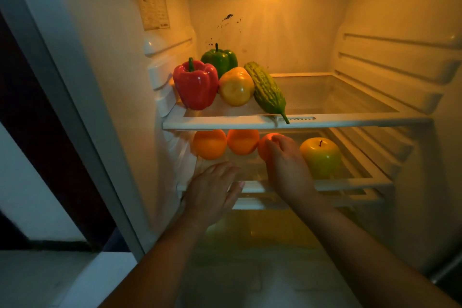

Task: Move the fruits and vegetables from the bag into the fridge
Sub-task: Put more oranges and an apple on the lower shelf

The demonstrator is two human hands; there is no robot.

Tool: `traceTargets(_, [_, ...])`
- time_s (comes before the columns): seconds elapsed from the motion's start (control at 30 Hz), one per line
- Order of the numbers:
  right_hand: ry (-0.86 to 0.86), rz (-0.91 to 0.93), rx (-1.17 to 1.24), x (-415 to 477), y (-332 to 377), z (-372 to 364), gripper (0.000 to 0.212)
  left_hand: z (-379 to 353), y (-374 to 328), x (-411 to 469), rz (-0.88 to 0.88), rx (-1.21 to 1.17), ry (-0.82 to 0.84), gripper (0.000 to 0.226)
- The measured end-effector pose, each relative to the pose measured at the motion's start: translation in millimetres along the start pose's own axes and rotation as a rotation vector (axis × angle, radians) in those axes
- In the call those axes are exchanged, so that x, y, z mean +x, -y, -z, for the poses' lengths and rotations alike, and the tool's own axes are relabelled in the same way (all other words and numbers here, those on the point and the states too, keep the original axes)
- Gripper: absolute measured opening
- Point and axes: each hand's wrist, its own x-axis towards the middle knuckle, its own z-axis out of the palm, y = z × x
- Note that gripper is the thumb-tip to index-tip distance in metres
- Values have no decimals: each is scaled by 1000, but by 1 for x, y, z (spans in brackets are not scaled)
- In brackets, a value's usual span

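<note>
Lit fridge [390, 32], head view: right hand [287, 167] closed around a third orange [265, 147] on the lower shelf [350, 184] beside two others, left hand [215, 190] empty with fingers spread; placing step, release likely next, bag unseen.

Glossy smooth red bell pepper [195, 85], bumpy ridged bitter gourd [266, 89], shiny waxy yellow apple [320, 156], clear glass shelf [332, 97] with white plastic trim

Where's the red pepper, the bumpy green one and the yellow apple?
red pepper [195, 87], head view, front face.
bitter gourd [266, 87], head view, middle.
yellow apple [320, 157], head view, front.
</note>
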Motion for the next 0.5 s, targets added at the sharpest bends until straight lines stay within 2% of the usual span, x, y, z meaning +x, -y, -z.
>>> traceTargets(0.33, [-6,2,90,-17,-2,26,60,2,-1,-2,7,-4,-31,38])
traceTargets(0.5, [-102,-55,19,-41,-24,52,47,1,-1,-1,14,19,-32,42])
